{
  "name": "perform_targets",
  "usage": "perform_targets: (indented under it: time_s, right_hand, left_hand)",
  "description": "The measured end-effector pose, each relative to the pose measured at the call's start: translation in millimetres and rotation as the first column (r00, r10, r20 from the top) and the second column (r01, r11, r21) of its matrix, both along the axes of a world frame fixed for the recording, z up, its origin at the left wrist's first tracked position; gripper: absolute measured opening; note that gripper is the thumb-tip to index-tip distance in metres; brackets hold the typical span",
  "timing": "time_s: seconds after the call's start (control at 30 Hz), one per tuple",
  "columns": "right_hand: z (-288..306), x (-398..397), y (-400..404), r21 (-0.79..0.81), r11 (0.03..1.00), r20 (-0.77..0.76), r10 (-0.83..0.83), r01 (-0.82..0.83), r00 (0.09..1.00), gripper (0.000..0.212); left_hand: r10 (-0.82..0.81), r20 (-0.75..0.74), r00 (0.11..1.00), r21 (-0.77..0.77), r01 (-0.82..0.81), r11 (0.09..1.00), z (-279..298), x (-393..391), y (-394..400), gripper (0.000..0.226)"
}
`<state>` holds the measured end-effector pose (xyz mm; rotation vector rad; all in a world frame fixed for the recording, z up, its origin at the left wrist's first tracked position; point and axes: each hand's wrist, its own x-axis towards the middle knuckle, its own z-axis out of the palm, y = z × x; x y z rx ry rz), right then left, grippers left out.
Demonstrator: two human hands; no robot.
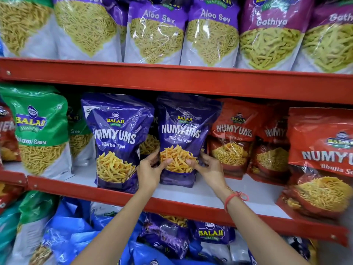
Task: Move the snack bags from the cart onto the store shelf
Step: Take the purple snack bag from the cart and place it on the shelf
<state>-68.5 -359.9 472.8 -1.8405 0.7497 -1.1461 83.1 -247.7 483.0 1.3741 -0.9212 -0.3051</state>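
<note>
— On the middle shelf (pixel 191 196), what are you holding?
— Your left hand (pixel 150 172) and right hand (pixel 208 169) both grip 1 upright, glossy purple Numyums bag (pixel 183 131).

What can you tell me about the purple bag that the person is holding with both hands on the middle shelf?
The purple bag is a glossy, crinkled plastic pouch printed "Balaji Wafers, Numyums, Bhatha Kani", with a picture of orange-yellow snack sticks low on its front. It stands upright on the white board of the middle shelf, set slightly back. The left hand and right hand grip its lower sides, thumbs on the front. A matching purple bag stands to its left, red Numyums bags to its right.
</note>
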Motion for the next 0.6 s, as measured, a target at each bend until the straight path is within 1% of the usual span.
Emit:
perform_targets:
  time_s: [0.07, 0.1, 0.13, 0.17, 0.2, 0.23, 0.27, 0.33, 0.43, 0.5, 0.6]
  right_hand:
    - [0, 1, 7, 0.046, 0.999, 0.016, -0.014, 0.013, 1.000, 0.067]
    - [-1, 1, 13, 0.076, 0.997, 0.058, -0.039, 0.034, 0.998, 0.071]
    - [-3, 1, 18, 0.122, 0.991, 0.123, -0.066, 0.051, 0.990, 0.069]
    - [-5, 1, 22, 0.177, 0.983, 0.191, -0.077, 0.043, 0.979, 0.063]
    - [-6, 1, 27, 0.210, 0.977, 0.234, -0.068, 0.018, 0.970, 0.056]
    - [-8, 3, 27, 0.227, 0.974, 0.233, -0.053, -0.001, 0.971, 0.052]
    - [-9, 5, 29, 0.233, 0.972, 0.211, -0.026, -0.025, 0.977, 0.051]
    - [-10, 7, 28, 0.239, 0.969, 0.170, 0.017, -0.058, 0.985, 0.050]
    - [-9, 4, 34, 0.237, 0.969, 0.156, 0.034, -0.070, 0.987, 0.047]
    - [-9, -3, 44, 0.235, 0.968, 0.172, 0.051, -0.091, 0.984, 0.045]
    - [-11, -15, 58, 0.259, 0.963, 0.134, 0.038, -0.072, 0.990, 0.049]
  left_hand:
    - [-0.025, -0.040, 0.999, 0.002, 0.025, 1.000, -4, -4, 2, 0.060]
    - [-0.033, -0.066, 0.997, 0.007, 0.034, 0.999, -8, -4, 2, 0.058]
    - [-0.040, -0.096, 0.995, 0.020, 0.042, 0.999, -9, -6, 4, 0.056]
    - [-0.049, -0.132, 0.990, 0.042, 0.055, 0.998, -10, -5, 5, 0.058]
    - [-0.066, -0.173, 0.983, 0.067, 0.078, 0.995, -9, -3, 6, 0.064]
    - [-0.097, -0.208, 0.973, 0.080, 0.116, 0.990, -10, -1, 5, 0.070]
    - [-0.128, -0.220, 0.967, 0.097, 0.152, 0.984, -10, 2, 4, 0.071]
    - [-0.178, -0.186, 0.966, 0.128, 0.203, 0.971, -10, 7, 4, 0.063]
    - [-0.215, -0.164, 0.963, 0.139, 0.238, 0.961, -7, 10, 13, 0.055]
    - [-0.236, -0.148, 0.960, 0.128, 0.256, 0.958, -4, 7, 23, 0.056]
    - [-0.233, -0.132, 0.963, 0.130, 0.250, 0.960, -2, -1, 40, 0.054]
